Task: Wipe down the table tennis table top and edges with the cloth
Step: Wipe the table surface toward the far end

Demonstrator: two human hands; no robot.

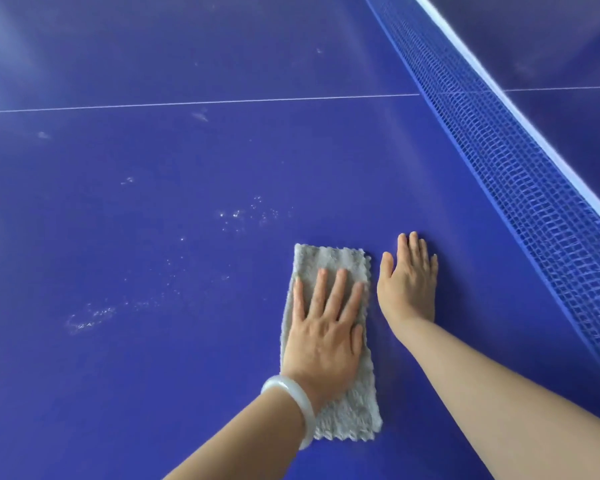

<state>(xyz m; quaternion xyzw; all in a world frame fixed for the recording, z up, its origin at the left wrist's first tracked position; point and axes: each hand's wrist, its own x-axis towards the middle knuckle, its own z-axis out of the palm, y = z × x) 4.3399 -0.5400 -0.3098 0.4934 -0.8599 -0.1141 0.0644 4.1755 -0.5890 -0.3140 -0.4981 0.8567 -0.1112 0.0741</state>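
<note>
Your wrist: the pale bracelet (291, 403) on your left forearm is nearest the lens, over the near end of the cloth.
Cloth: the grey cloth (329, 259) lies flat as a long strip on the table (187, 375), running away from you, on the net side of this half.
Left hand: your left hand (321, 337) presses palm down on the cloth's middle, fingers straight and slightly spread. It grips nothing.
Right hand: your right hand (407, 285) lies flat on the bare top just beside the cloth and apart from it, fingers straight and close together, thumb out.
Dirt: white specks (243, 214) and a smear (87, 318) sit to the left, well apart from the cloth, and look unwiped.
Risk, cloth: you hold it by flat pressure alone, so a quick stroke could bunch the strip or let it slip from under your palm.
Risk, bracelet: if your wrist drops, it could knock or scrape the surface.
Risk, right palm: leaning on bare skin may leave prints where you mean to clean.
Risk, net: a sweep to the right could snag the cloth on the net (520, 188).
Open room: you have wide clear surface to the left and ahead, up to the white line (187, 103) and beyond.
Edges: no table edge is in view, so the edges look undone. The net closes your right side.
</note>
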